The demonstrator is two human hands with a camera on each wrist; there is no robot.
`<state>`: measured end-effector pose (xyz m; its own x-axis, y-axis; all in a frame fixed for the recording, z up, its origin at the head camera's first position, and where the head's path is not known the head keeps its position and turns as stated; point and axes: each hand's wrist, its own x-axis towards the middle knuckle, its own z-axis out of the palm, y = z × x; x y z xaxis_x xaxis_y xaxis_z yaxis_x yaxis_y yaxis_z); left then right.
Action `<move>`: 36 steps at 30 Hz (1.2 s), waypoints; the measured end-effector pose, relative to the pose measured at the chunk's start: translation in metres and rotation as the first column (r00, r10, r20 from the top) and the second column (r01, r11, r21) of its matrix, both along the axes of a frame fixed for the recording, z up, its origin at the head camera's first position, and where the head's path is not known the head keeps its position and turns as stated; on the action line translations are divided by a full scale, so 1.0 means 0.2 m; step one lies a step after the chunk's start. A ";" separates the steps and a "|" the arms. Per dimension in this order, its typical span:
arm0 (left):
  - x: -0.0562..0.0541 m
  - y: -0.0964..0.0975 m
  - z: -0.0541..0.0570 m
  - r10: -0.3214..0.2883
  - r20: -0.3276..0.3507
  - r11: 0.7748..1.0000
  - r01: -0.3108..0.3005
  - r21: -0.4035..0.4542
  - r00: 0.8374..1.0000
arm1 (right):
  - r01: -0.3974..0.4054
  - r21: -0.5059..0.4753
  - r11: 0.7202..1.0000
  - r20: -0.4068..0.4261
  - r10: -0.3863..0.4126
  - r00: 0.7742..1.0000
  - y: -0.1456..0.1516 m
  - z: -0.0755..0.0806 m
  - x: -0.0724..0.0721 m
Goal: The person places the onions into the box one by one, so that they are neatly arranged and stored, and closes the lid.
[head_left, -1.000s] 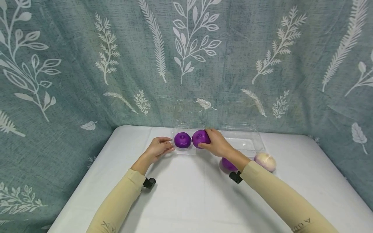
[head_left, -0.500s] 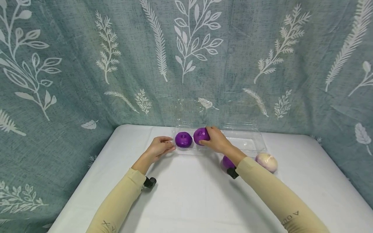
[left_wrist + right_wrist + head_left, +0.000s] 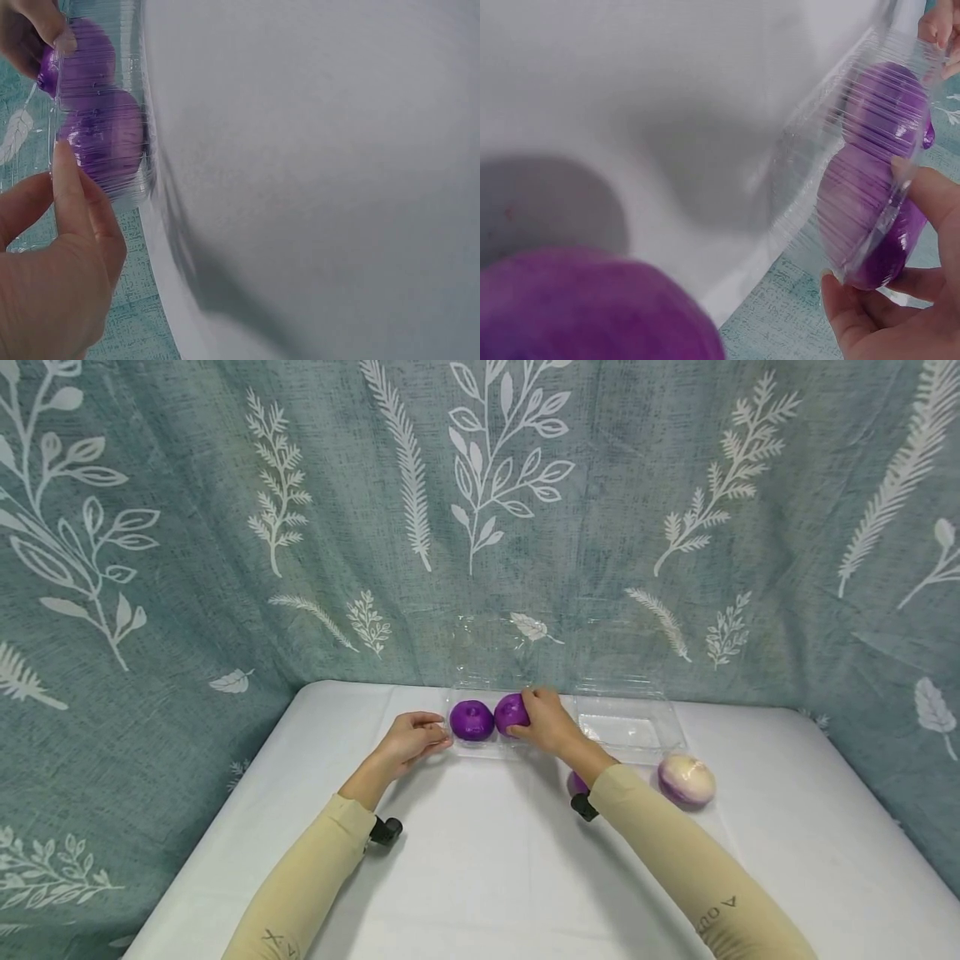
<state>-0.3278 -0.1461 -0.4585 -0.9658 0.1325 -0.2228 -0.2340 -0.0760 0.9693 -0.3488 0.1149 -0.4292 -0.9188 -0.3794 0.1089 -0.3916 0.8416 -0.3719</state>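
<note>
In the head view, a clear plastic container (image 3: 633, 745) lies along the far edge of the table. A round purple turnip (image 3: 472, 721) sits in its left end. Beside that, a second purple turnip (image 3: 512, 714) stands inside the container, and my right hand (image 3: 553, 723) grips it with fingers behind and thumb in front. My left hand (image 3: 411, 742) pinches the container's left end wall. The left wrist view shows the index finger (image 3: 69, 191) along the rim. Both turnips show through the ribbed wall in the right wrist view.
A cream-and-purple turnip (image 3: 687, 779) lies on the white table (image 3: 480, 877), right of my right forearm. Another purple turnip (image 3: 577, 783) is mostly hidden under that forearm. The container's transparent lid (image 3: 487, 647) stands raised at the back, before a patterned curtain (image 3: 337, 510).
My right hand has shifted slightly left and lower with its turnip, now against the first one. My left hand keeps its place. The cream-and-purple turnip shows more fully.
</note>
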 end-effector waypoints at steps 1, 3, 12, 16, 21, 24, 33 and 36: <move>0.00 0.00 0.00 0.001 -0.001 1.000 -0.001 -0.001 1.000 | -0.002 0.010 1.000 -0.002 0.002 1.000 -0.01 0.00 0.00; 0.00 0.00 0.00 0.004 -0.003 1.000 -0.004 -0.003 1.000 | -0.008 0.032 0.999 -0.003 0.008 1.000 -0.02 -0.01 0.00; 0.01 -0.01 0.00 -0.008 -0.032 1.000 0.008 -0.002 0.999 | -0.011 0.086 0.996 0.033 0.009 0.999 -0.03 -0.02 -0.01; 0.01 -0.01 0.01 -0.002 -0.030 1.000 0.002 0.006 1.000 | -0.018 0.091 0.996 0.040 0.014 0.999 -0.03 -0.03 -0.03; 0.01 0.00 0.01 -0.003 -0.031 1.000 0.003 -0.003 1.000 | -0.029 0.071 0.997 0.047 0.026 0.999 -0.03 -0.02 -0.03; 0.01 -0.01 0.01 -0.007 -0.032 1.000 0.007 -0.008 0.999 | -0.029 0.059 0.998 0.049 0.026 0.998 -0.03 -0.01 -0.02; 0.02 -0.01 0.00 -0.005 -0.014 1.000 0.005 0.010 1.000 | -0.061 0.002 0.998 0.078 0.061 0.995 0.01 0.11 -0.02; 0.02 -0.01 0.00 -0.003 -0.015 1.000 0.003 0.010 1.000 | -0.036 -0.074 0.997 0.109 0.044 0.993 0.04 0.18 -0.08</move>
